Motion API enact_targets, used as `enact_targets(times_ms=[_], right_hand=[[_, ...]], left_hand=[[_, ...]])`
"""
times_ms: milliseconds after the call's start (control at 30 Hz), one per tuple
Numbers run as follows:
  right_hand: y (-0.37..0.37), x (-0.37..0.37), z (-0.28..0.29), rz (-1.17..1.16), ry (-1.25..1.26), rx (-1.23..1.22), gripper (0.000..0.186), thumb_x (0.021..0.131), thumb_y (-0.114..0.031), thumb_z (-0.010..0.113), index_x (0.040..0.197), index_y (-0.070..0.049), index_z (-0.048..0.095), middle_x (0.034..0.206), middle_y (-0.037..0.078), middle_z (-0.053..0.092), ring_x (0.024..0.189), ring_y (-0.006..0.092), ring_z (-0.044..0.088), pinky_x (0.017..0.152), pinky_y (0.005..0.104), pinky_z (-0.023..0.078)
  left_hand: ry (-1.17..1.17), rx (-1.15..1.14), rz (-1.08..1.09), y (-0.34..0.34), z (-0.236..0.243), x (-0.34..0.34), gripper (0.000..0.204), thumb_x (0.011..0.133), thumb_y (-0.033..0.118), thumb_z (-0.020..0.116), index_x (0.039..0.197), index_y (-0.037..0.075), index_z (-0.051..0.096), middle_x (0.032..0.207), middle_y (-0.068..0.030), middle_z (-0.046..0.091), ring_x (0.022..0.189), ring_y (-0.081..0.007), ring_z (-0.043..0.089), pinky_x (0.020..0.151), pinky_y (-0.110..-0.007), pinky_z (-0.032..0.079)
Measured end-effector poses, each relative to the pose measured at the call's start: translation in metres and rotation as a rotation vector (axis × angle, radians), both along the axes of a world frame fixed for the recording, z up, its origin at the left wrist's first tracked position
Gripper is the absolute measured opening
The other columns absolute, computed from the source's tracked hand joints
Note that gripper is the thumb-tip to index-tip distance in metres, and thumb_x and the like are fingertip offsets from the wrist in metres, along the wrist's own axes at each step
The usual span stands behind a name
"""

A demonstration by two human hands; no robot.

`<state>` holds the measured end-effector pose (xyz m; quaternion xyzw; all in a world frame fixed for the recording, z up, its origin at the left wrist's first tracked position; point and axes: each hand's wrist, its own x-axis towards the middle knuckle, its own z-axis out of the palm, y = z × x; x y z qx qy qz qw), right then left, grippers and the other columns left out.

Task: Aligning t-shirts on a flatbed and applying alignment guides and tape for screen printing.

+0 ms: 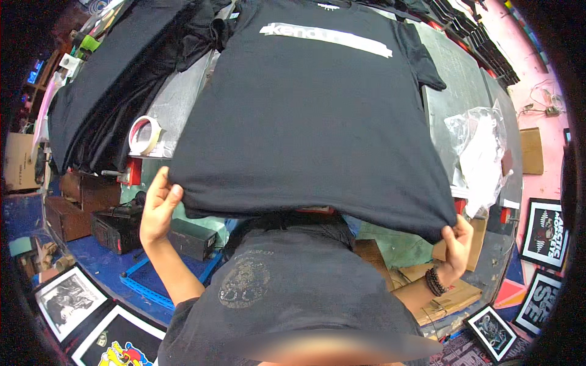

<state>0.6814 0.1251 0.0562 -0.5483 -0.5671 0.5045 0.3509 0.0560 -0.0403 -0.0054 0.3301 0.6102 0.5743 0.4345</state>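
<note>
A black T-shirt (311, 116) is laid out flat over a grey board (437, 73), its lower part hanging over the near edge, with a white strip (369, 46) across the chest over faint lettering. My left hand (160, 210) pinches the shirt's lower left hem between thumb and fingers. My right hand (456, 244), with a dark beaded bracelet at the wrist, grips the lower right corner of the hem. Parts of both hands' fingers are hidden by the fabric.
More black garments (104, 91) lie at the left, beside a tape roll (157, 133). A clear bag with white material (476, 165) sits at the right. Framed prints (543, 232), cardboard (452, 296), a black case (119, 229) and a blue frame (131, 280) surround me below.
</note>
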Motion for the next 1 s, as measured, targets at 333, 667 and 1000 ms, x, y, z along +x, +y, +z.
enact_targets(times_ms=[333,667,1000], right_hand=[[-0.004,-0.003,0.032,0.134,0.451,0.597,0.043,0.097,-0.035,0.075,0.12,-0.001,0.059,0.106,0.009,0.064,0.098,0.0168,0.061,0.09,0.0341,0.05],[0.244,-0.097,0.046,0.268,0.567,0.428,0.072,0.111,-0.047,0.05,0.166,-0.006,0.029,0.163,0.021,0.042,0.138,0.0291,0.055,0.118,0.0458,0.043],[0.186,-0.123,-0.009,0.422,-0.591,0.497,0.059,0.085,-0.018,0.084,0.14,-0.005,0.065,0.15,0.019,0.059,0.139,0.0331,0.056,0.118,0.0409,0.041]], left_hand=[[-0.109,0.347,-0.02,0.013,0.087,0.018,0.051,0.086,0.029,0.083,0.111,0.006,0.044,0.092,-0.0014,0.054,0.086,-0.0133,0.058,0.085,-0.028,0.049],[-0.207,0.542,-0.128,0.25,0.099,-0.021,0.073,0.112,0.052,0.044,0.165,0.006,0.022,0.161,-0.0263,0.043,0.143,-0.0369,0.05,0.119,-0.045,0.041],[1.105,0.09,-0.377,0.189,0.033,-0.009,0.057,0.088,0.026,0.08,0.14,0.008,0.065,0.156,-0.0142,0.055,0.146,-0.0349,0.049,0.122,-0.046,0.036]])
